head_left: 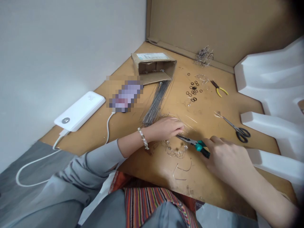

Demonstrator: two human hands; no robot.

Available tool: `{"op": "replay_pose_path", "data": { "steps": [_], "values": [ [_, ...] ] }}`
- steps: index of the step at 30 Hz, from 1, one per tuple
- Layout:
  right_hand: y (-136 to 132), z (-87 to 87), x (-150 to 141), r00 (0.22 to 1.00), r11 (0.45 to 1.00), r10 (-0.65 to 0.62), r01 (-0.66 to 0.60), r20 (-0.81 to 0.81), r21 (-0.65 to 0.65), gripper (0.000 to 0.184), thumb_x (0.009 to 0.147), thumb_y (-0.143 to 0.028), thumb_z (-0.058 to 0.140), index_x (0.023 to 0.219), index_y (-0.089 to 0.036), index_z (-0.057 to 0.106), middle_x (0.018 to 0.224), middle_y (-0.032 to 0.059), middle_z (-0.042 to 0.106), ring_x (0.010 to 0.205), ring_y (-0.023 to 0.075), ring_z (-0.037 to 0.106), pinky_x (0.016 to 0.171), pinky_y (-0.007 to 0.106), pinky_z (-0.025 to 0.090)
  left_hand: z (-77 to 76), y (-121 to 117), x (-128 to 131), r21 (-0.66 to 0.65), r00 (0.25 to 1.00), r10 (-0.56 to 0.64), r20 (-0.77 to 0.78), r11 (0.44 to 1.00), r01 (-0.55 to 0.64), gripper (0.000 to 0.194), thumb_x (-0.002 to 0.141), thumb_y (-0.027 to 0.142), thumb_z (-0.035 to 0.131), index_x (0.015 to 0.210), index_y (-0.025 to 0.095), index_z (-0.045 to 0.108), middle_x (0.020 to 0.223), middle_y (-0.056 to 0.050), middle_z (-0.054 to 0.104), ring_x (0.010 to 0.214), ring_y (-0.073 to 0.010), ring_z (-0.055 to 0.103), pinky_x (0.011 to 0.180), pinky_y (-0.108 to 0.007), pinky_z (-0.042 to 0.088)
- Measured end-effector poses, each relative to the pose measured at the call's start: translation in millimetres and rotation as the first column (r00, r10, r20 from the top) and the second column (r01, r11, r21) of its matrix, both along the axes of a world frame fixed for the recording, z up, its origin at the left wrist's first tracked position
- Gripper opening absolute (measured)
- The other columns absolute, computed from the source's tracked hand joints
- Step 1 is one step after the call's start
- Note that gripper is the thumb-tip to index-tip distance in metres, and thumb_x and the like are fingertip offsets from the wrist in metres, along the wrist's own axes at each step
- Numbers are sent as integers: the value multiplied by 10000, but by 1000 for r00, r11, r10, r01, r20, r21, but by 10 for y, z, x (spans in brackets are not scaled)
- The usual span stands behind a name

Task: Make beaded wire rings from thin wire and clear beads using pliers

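My right hand (222, 153) grips the dark and green handles of long-nose pliers (188, 139). The jaws of the pliers reach left to the fingertips of my left hand (169, 128). Those fingers are pinched on a wire piece with clear beads (175, 150), a ring-like shape hanging just below the hand; exactly where they hold it is hidden. Behind my left hand a bundle of straight grey wires (155, 106) lies on the table. Bent wire offcuts (182, 171) lie nearer to me.
An open cardboard box (154, 57) stands at the back. Yellow-handled pliers (219, 88), scissors (237, 129), several black rings (193, 91) and a wire tangle (203, 57) lie around the table. White foam (258, 76) borders the right; a power bank (80, 110) and cabled phone (127, 95) lie left.
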State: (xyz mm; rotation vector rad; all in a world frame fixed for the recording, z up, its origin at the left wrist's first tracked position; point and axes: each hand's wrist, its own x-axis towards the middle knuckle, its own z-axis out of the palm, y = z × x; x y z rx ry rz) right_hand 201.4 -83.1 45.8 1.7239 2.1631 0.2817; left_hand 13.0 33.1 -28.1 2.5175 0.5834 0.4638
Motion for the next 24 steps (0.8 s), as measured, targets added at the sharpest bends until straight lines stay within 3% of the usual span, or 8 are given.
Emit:
{"op": "replay_pose_path", "data": {
  "steps": [7,24],
  "values": [
    [-14,11,-15,1000,1000,-5,4,22,24,79,724,-201,562,768,-181,625,676,52,600,599,189,583,480,273,157,9,-5,-1,41,1000,-9,-17,999,10,216,918,253,427,792,165,578,767,-20,599,772,-154,529,753,-271,372],
    [-28,9,-49,1000,1000,-20,19,-24,-21,160,778,-335,557,755,-181,594,688,46,604,592,190,574,484,264,134,17,-58,22,120,998,26,-65,993,-18,233,928,259,404,798,158,569,767,-22,594,750,-149,532,674,-262,355]
  ]
}}
